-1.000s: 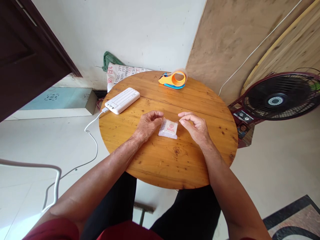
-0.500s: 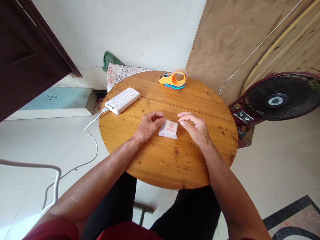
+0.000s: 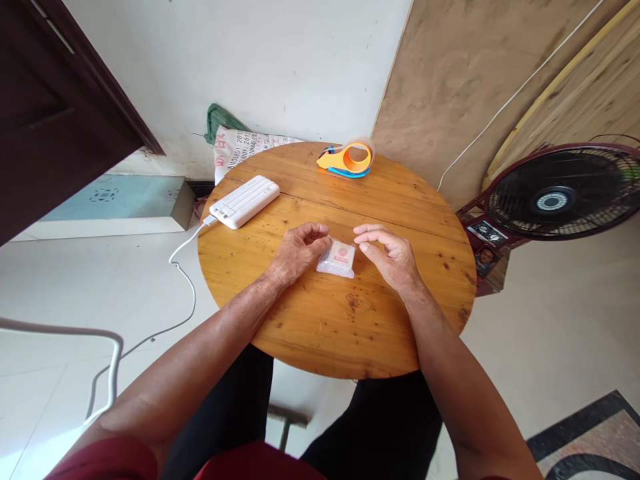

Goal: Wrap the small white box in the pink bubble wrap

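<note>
A small, squarish white packet with a red printed mark (image 3: 343, 254) lies on the round wooden table (image 3: 310, 333). Clear bubble wrap (image 3: 335, 269) shows along its near and left edges. My left hand (image 3: 301, 251) is at the packet's upper left corner, fingers bent and slightly apart from the thumb. Its thumb tip overlaps the packet's edge; a firm grip cannot be made out. On the other side, my right hand (image 3: 391, 253) hovers just off the upper right corner, with a small gap between thumb and fingers and nothing visible in it.
An orange and blue tape dispenser (image 3: 345, 160) stands at the table's far edge. On the left lies a white power bank (image 3: 245, 201), its white cable (image 3: 183, 247) hanging to the floor. A dark fan (image 3: 555, 199) stands to the right, and a printed sack (image 3: 240, 150) sits behind the table.
Both hands have shifted only very slightly, the right one a touch to the left. The packet stays in place.
</note>
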Motion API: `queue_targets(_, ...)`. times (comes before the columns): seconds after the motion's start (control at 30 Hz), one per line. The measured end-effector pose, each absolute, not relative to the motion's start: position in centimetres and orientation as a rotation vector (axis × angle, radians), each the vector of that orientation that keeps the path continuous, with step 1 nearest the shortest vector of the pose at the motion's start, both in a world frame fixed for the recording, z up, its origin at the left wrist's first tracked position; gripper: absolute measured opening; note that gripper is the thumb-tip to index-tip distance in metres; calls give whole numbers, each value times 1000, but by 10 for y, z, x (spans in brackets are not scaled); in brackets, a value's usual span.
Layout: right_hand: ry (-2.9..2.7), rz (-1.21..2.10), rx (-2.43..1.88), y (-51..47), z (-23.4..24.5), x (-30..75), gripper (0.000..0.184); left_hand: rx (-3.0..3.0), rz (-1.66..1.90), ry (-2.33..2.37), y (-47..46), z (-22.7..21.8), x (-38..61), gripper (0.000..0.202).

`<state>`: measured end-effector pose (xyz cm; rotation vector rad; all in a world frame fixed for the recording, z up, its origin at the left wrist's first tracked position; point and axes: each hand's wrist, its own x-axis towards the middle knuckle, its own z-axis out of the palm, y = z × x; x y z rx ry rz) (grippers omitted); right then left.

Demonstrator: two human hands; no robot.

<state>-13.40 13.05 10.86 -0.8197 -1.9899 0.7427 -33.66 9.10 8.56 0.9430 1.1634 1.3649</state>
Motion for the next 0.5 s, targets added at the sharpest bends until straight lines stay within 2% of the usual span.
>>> queue_targets(0.5,-1971,765,-846,130,110,-135,4,960,1366,1176,92,83,-337,42)
